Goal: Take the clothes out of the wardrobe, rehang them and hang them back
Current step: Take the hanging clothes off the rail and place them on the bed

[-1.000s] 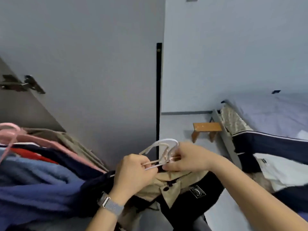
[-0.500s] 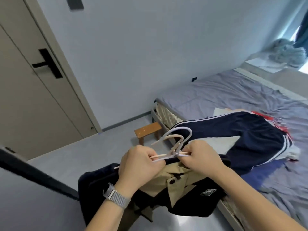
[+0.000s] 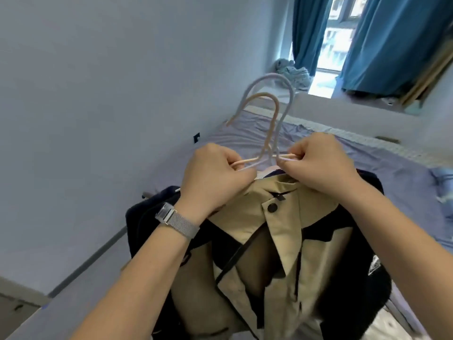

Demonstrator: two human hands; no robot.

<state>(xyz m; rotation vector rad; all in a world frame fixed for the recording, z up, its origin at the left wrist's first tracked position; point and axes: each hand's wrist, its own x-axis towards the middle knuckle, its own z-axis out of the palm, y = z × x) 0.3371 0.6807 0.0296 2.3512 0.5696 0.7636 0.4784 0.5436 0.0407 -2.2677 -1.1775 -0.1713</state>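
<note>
Hands point(image 3: 215, 177) point(image 3: 321, 165) still gripping hangers point(image 3: 267, 123), jacket point(image 3: 277, 241) now over bed point(image 3: 367, 153), window in view

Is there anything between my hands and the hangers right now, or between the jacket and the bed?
Nothing visible. The left hand and right hand both grip the hangers directly, with the tan and navy jacket hanging below. The bed lies just beyond, its near sheet bare.

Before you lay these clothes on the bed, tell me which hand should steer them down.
Probably the right hand: it grips the hangers on the side nearer the bed; the left hand holds the wall side.
</note>
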